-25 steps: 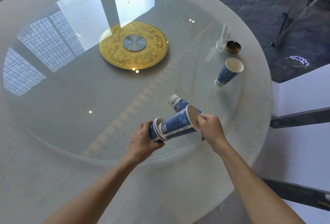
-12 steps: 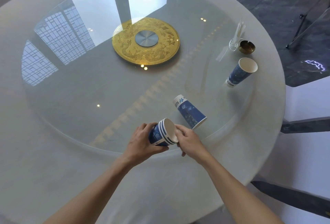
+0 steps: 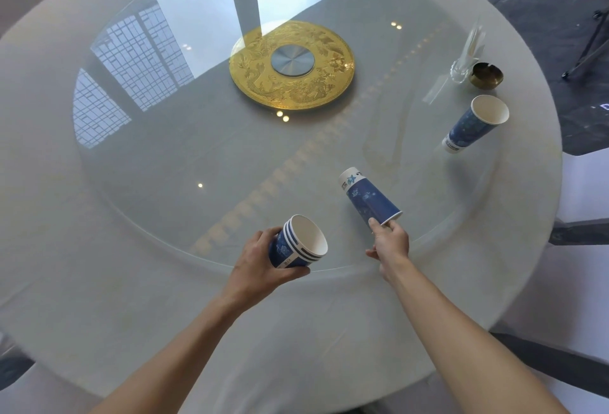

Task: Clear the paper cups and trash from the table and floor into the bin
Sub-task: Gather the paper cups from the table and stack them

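My left hand (image 3: 263, 258) is shut on a nested stack of blue paper cups (image 3: 296, 242), held tilted with the mouth facing right, above the edge of the glass turntable (image 3: 164, 183). An upside-down blue paper cup (image 3: 369, 199) stands on the glass to the right of the stack. My right hand (image 3: 389, 242) is at its rim, fingertips touching the rim, thumb off to the side. A third blue paper cup (image 3: 474, 123) stands mouth up further right on the glass. No bin is in view.
The round white table (image 3: 99, 314) carries a golden disc (image 3: 293, 67) at the centre of the glass. A clear glass holder (image 3: 461, 67) and a brass ashtray (image 3: 487, 75) stand at the far right. White chairs (image 3: 586, 189) flank the table's right side.
My right hand pushed a cup into the stack held in my left hand, let go, and moved right to the rim of the upside-down cup.
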`<state>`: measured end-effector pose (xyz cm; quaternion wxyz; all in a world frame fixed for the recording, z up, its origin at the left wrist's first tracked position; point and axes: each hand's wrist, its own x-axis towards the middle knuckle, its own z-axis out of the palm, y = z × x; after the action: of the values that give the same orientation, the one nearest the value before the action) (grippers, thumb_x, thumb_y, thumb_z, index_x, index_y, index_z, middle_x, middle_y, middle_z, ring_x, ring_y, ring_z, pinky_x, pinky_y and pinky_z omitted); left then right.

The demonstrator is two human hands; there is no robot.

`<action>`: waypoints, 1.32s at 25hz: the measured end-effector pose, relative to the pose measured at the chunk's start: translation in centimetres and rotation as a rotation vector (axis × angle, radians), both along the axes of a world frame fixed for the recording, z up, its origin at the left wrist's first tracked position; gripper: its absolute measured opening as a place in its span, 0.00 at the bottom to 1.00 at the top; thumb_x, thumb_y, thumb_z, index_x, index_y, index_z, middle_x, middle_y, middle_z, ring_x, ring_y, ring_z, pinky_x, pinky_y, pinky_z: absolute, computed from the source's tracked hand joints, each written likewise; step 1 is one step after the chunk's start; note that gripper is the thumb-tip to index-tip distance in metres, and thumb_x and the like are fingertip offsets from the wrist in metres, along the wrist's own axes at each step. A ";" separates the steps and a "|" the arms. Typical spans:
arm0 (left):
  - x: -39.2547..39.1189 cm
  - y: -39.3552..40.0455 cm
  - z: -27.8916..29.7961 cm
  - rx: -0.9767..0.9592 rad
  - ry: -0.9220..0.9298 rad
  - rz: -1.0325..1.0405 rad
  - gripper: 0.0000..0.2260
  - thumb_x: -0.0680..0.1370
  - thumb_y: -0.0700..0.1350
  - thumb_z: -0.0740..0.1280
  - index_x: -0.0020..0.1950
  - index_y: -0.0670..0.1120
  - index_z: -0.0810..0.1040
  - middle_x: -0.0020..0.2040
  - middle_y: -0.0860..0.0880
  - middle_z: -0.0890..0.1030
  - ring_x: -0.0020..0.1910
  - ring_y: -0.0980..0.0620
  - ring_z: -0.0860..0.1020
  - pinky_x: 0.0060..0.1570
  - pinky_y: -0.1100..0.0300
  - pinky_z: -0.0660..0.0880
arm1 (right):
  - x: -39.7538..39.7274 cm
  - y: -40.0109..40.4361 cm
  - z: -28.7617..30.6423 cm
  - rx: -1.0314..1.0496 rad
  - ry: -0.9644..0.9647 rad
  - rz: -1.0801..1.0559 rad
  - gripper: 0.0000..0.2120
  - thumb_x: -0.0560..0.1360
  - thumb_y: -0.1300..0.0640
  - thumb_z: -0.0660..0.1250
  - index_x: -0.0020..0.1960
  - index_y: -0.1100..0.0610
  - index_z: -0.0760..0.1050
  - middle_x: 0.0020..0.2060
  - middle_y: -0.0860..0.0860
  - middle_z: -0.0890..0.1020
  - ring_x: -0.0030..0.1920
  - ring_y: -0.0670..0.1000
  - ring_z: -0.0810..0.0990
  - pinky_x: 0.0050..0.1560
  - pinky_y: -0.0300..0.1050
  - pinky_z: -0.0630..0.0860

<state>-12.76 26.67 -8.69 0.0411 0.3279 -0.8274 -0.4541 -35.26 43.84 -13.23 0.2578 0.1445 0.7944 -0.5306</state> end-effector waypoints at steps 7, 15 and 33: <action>-0.8 0.3 -0.1 0.040 0.016 -0.067 0.39 0.60 0.69 0.80 0.69 0.64 0.72 0.57 0.69 0.74 0.58 0.65 0.76 0.48 0.72 0.70 | 0.3 1.5 3.2 -0.055 0.021 -0.026 0.10 0.83 0.56 0.64 0.59 0.59 0.80 0.37 0.57 0.83 0.21 0.49 0.74 0.28 0.44 0.80; -5.7 6.3 -0.4 0.065 0.053 -0.316 0.38 0.61 0.69 0.79 0.68 0.66 0.70 0.56 0.69 0.73 0.57 0.66 0.75 0.46 0.72 0.68 | 2.4 11.8 12.1 -0.151 0.250 -0.008 0.05 0.82 0.54 0.66 0.52 0.53 0.79 0.47 0.55 0.83 0.28 0.51 0.82 0.34 0.50 0.84; 6.1 31.2 -1.3 -0.011 0.047 -0.608 0.30 0.61 0.69 0.78 0.56 0.79 0.64 0.53 0.66 0.74 0.51 0.62 0.77 0.46 0.63 0.77 | 23.0 39.6 13.6 -0.033 0.296 0.285 0.03 0.80 0.55 0.70 0.51 0.47 0.81 0.47 0.49 0.82 0.42 0.47 0.84 0.47 0.53 0.83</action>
<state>-6.65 57.89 -10.02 -0.0756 0.0546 -0.8890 -0.4484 -12.30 83.48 0.34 0.2131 -0.0533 0.8271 -0.5173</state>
